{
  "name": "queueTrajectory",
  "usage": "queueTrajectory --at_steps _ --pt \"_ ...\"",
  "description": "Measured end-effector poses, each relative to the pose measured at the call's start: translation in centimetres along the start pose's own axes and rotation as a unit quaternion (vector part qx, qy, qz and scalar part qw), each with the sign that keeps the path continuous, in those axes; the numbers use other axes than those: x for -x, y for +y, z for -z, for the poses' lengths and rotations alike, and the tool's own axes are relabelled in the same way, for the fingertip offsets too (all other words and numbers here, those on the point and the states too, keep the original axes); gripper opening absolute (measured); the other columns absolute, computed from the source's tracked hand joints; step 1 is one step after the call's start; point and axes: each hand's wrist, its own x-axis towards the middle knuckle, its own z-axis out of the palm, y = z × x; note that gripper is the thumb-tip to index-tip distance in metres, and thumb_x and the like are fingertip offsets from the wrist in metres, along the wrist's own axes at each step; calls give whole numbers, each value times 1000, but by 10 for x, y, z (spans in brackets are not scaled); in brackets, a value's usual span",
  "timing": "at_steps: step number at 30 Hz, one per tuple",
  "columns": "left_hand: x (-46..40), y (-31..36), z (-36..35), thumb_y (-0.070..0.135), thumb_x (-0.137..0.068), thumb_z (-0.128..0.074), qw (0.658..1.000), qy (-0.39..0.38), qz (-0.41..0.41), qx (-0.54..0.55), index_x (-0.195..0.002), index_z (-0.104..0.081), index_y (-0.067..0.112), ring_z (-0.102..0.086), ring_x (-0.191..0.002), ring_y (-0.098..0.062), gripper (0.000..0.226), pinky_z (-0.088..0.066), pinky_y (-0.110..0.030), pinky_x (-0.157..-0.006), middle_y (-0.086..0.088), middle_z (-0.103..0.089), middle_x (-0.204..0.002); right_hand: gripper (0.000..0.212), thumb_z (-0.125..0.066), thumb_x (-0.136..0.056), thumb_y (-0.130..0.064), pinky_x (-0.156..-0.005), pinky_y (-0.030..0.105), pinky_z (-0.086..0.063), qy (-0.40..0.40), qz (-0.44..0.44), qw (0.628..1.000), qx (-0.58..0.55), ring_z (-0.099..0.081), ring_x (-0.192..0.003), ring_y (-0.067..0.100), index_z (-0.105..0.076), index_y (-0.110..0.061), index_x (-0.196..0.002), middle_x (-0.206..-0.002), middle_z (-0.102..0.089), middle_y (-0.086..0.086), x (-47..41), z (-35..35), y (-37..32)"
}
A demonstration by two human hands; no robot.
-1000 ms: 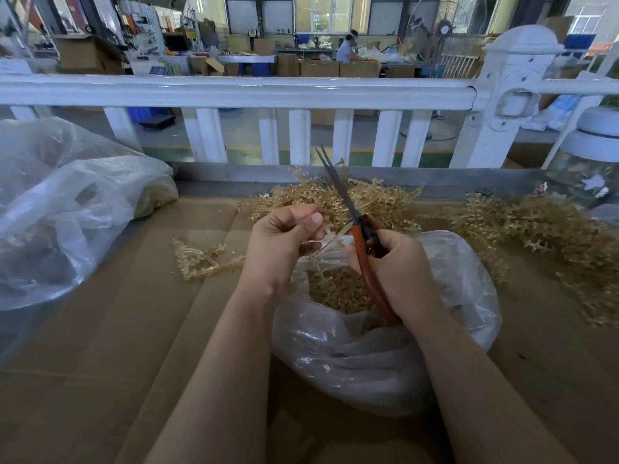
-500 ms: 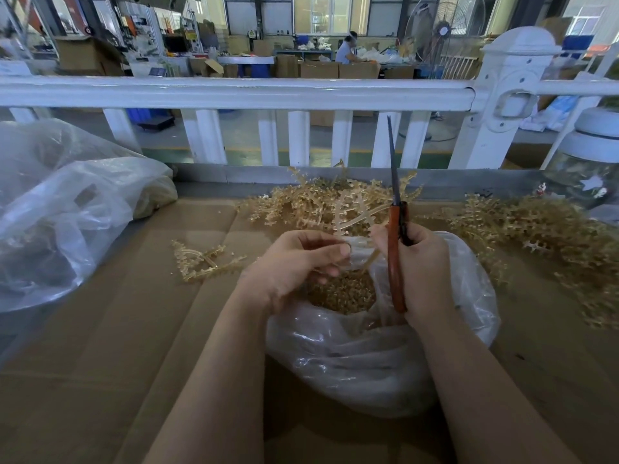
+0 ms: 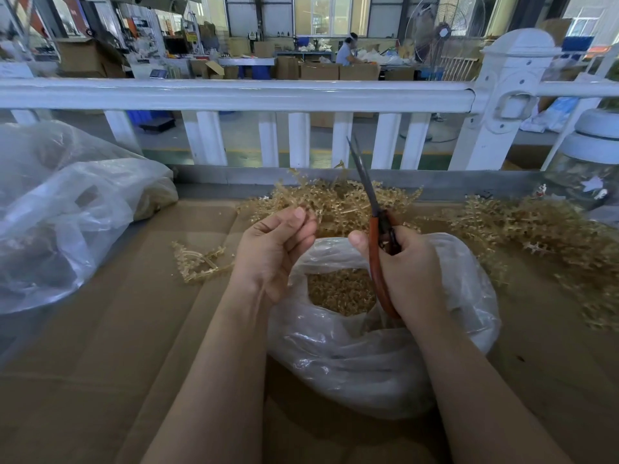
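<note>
While the hands work over a sheet of cardboard [image 3: 117, 329], a big bag [image 3: 67, 212] lies far left, and a loose sprig [image 3: 197, 262] lies alone near the left hand [image 3: 271, 252]. That hand has its fingers curled and its thumb pressed to the fingertips, right at the near edge of the gold pile [image 3: 335, 202]. It may be pinching a sprig out of the pile, but I cannot tell.

Next come the scissors [image 3: 375, 229], tips pointing up and away, blades almost together. The right hand [image 3: 412, 272] is wrapped tight round their orange handles. Below both hands sits the small bag [image 3: 368, 363], mouth open, with cut bits [image 3: 338, 289] inside. Farther right are a second pile [image 3: 552, 236] and a jar [image 3: 589, 169].

I think this is the step between cuts: getting a new sprig to snip. Next, the left hand needs a firm hold on one sprig, lifted free of the tangle and brought over the bag mouth. Then the right hand must open the blades and tip them down to the sprig, so the bits fall in the bag and not on the cardboard. Fingers should keep away from the blades.
</note>
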Motion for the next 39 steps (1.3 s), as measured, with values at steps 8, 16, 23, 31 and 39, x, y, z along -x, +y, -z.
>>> queueTrajectory --at_steps 8,16,23,31,39 --pt "-1 0 0 5 -73 -70 999 0 -52 -10 -90 -72 8 -72 -70 -11 17 -58 -19 -66 -5 -75 -79 53 -56 -69 -86 -57 16 -34 -64 83 982 158 -52 -71 -5 -55 -37 -90 -77 -56 -23 5 1 1" --pt "2 -4 -2 -4 -88 -59 990 -30 -109 -81 -90 -68 4 -70 -66 -7 12 -57 -18 -66 1 -73 -71 52 -51 -69 -86 -57 10 -28 -55 131 966 217 -42 -67 -6 -51 -39 -91 -75 -46 -29 8 -1 1" --pt "0 -5 0 5 -79 -68 989 -18 -111 -91 -96 -72 5 -72 -76 -12 17 -57 -22 -73 -4 -76 -84 62 -45 -68 -87 -55 21 -36 -25 147 957 249 -48 -65 3 -59 -28 -82 -69 -51 -22 7 -2 0" --pt "-1 -5 0 0 -83 -65 991 -9 -111 -79 -100 -71 5 -72 -76 -12 19 -57 -20 -70 -5 -76 -84 65 -44 -67 -89 -57 25 -43 -18 160 953 257 -52 -63 6 -56 -25 -73 -64 -54 -17 8 0 0" --pt "0 -4 0 8 -73 -69 992 -16 -109 -65 -102 -71 4 -71 -76 -13 30 -57 -22 -73 -7 -76 -86 66 -48 -67 -87 -59 26 -48 -24 157 953 256 -56 -63 8 -56 -22 -71 -64 -56 -16 7 -1 0"
